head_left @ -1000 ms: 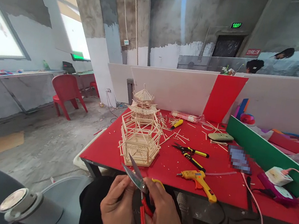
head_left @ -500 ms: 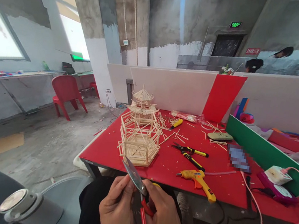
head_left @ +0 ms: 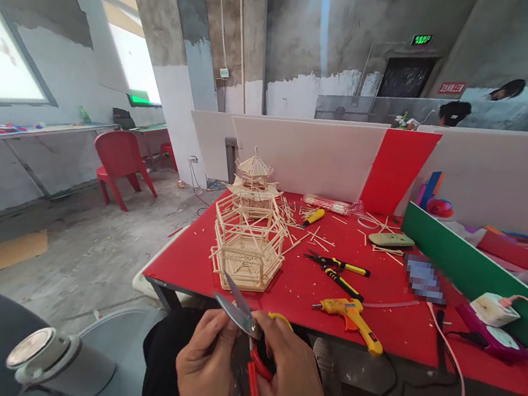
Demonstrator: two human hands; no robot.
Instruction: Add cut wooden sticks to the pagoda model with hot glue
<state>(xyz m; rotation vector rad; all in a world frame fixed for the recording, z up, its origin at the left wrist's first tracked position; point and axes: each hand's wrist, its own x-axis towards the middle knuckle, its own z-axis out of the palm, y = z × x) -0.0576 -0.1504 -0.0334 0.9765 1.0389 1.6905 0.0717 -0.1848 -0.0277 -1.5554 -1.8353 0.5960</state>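
Observation:
My right hand (head_left: 293,381) grips a pair of scissors (head_left: 237,318) by the red handles, the blades parted and pointing up and left. Close beside the blades, my left hand (head_left: 206,365) has thumb and fingers pinched together; whatever they hold is too small or hidden to make out. Both hands are over my lap, just in front of the table edge. Beyond them on the red table stands a pavilion model (head_left: 246,271) built of thin wooden sticks, with a tiered, pointed-roof stick tower (head_left: 255,170) behind it.
Right of the model lie long-nose pliers (head_left: 339,272), a yellow glue gun (head_left: 353,316), a yellow-handled tool (head_left: 314,217) and loose sticks (head_left: 320,241). A green board (head_left: 476,273), a phone (head_left: 424,278) and a power strip (head_left: 492,333) are farther right. A grey bin (head_left: 75,365) stands lower left.
The scissors' blades have spread apart; they were closed together before. Both hands stay in nearly the same place. The view has shifted slightly.

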